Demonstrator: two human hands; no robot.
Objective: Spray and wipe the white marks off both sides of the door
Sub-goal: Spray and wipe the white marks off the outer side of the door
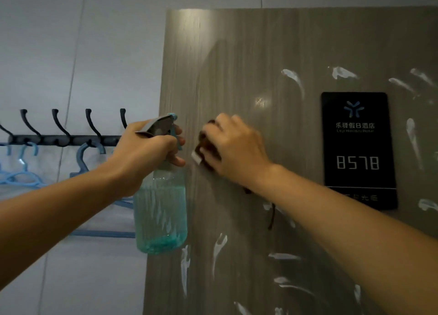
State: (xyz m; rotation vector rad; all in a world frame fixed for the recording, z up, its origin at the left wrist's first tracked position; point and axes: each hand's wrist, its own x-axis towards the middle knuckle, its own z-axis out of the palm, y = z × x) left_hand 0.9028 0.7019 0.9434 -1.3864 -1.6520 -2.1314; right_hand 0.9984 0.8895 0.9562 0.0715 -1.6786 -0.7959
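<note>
Hands raised, seemingly gripping bottle.

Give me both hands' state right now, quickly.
Left hand: closed around the neck of the spray bottle, fingers at the trigger.
Right hand: fingers curled on a dark cloth, pressing it against the door.

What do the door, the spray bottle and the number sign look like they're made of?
Door: probably laminate or veneer, grey-brown wood grain with a smooth sheen that catches light.
Bottle: clear ribbed plastic, blue-green liquid showing through, grey trigger head.
Sign: glossy black, likely acrylic or glass; pale printed digits. Hard to tell which.
</note>
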